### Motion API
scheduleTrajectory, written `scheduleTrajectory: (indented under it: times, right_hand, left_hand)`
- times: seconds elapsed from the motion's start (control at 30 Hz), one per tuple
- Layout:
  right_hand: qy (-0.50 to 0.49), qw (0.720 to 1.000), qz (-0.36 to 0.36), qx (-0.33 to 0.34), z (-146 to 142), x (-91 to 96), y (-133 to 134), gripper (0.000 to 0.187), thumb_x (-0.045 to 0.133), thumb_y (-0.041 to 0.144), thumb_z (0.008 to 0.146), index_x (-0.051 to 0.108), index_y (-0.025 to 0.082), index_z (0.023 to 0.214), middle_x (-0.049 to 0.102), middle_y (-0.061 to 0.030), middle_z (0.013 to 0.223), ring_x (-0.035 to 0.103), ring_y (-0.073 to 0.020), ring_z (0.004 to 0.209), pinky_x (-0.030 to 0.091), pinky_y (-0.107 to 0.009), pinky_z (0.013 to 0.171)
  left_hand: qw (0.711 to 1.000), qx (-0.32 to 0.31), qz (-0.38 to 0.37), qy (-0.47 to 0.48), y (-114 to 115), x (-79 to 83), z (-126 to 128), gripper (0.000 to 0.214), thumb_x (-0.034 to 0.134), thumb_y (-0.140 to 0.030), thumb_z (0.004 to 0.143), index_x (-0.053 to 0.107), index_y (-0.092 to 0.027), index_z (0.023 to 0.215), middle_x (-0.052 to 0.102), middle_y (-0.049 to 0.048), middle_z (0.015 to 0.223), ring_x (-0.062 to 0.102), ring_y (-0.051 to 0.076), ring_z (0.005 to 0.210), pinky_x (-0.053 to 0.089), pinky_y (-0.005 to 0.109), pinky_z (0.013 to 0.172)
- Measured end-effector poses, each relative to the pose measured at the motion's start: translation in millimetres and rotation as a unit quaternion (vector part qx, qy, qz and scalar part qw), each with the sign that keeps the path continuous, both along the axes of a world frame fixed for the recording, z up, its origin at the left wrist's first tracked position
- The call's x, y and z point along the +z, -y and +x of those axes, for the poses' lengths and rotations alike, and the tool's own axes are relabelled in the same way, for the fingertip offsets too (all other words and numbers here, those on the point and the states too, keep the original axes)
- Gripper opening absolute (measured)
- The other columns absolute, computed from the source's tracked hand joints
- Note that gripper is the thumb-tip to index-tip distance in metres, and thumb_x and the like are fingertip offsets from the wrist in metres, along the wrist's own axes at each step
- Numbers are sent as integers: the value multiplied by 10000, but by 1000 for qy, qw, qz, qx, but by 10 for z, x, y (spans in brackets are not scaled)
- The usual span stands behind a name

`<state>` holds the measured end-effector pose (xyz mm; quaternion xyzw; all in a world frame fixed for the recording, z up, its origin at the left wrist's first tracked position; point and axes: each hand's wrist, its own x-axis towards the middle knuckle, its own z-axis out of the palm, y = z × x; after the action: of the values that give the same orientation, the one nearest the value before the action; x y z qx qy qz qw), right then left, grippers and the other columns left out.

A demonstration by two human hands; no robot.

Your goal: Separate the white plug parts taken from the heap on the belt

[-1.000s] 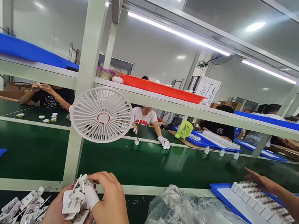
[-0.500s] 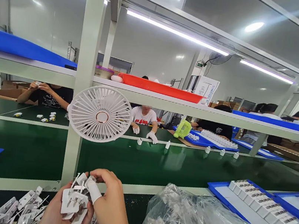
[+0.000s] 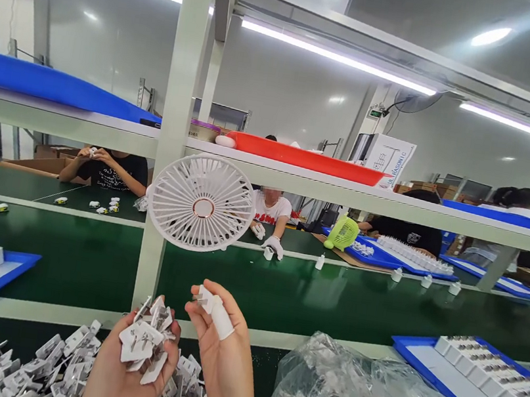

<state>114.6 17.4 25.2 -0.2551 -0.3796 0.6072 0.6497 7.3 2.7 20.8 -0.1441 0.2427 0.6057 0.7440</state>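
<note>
Pronged plates (image 3: 142, 343), small white pieces with metal blades, sit bunched in the left hand (image 3: 114, 372), below the fan (image 3: 201, 205) and slightly to its left. A moment ago both hands met over this bunch; now the right hand (image 3: 228, 359) is apart from it, below the fan and a little to its right, with a single plate (image 3: 203, 298). That seems to leave one piece singled out from the handful. The right grip pinches it between the fingers and a digit, apparently the thumb, in a white cover (image 3: 223, 319); the left grip curls snugly around its bunch. Similar plates lie in a loose pile (image 3: 47, 368) on the dark table (image 3: 265, 364), mostly below and left of the fan. A clear bag (image 3: 380, 395) lies below and right of it, and farther right a blue tray (image 3: 405, 342) bears white blocks (image 3: 498, 372). Behind the fan runs a green belt (image 3: 281, 287); past that, right of the fan, reaches a co-worker's gloved hand (image 3: 275, 246).
</note>
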Motion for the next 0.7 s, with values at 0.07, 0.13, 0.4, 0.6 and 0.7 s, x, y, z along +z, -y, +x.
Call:
scheduleTrajectory:
  times: [0.07, 0.13, 0.4, 0.6, 0.7]
  right_hand:
    - [-66, 996, -38, 43, -11, -8, -19, 224, 711, 254, 645, 648, 160, 838, 674, -69, 843, 623, -143, 711, 458, -313, 805]
    - [-82, 993, -52, 65, -20, -12, -24, 231, 726, 238, 623, 640, 162, 823, 681, -66, 820, 630, -141, 695, 465, -318, 797]
    - [-80, 989, -34, 121, -42, 24, 65, 285, 680, 297, 665, 587, 187, 910, 672, -49, 855, 619, -112, 664, 460, -298, 794]
    - [433, 894, 112, -15, -99, -118, 1, 218, 436, 274, 808, 533, 190, 984, 639, -67, 882, 578, -185, 801, 436, -320, 741]
    - [540, 829, 144, -30, -199, -294, -7, 207, 489, 130, 716, 620, 205, 858, 627, -62, 826, 520, -235, 860, 355, -379, 795]
  left_hand:
    - [1000, 12, 7, -1, -1, 9, -47, 176, 499, -192, 759, 633, -175, 871, 604, 71, 830, 539, 198, 731, 446, 234, 471]
    - [1000, 27, 12, -7, 5, 31, -98, 179, 500, -192, 753, 637, -177, 869, 605, 70, 855, 538, 203, 751, 446, 235, 474]
    - [997, 62, 28, -21, 24, 130, -293, 233, 492, -177, 743, 643, -193, 920, 586, 88, 924, 535, 216, 812, 453, 224, 481]
    - [991, 119, 48, -33, 5, 158, -497, 243, 433, -156, 762, 640, -174, 888, 568, 91, 902, 526, 201, 786, 443, 222, 462]
    - [989, 131, 65, -35, 10, 170, -555, 246, 426, -142, 759, 641, -168, 876, 561, 92, 882, 520, 194, 774, 438, 220, 459]
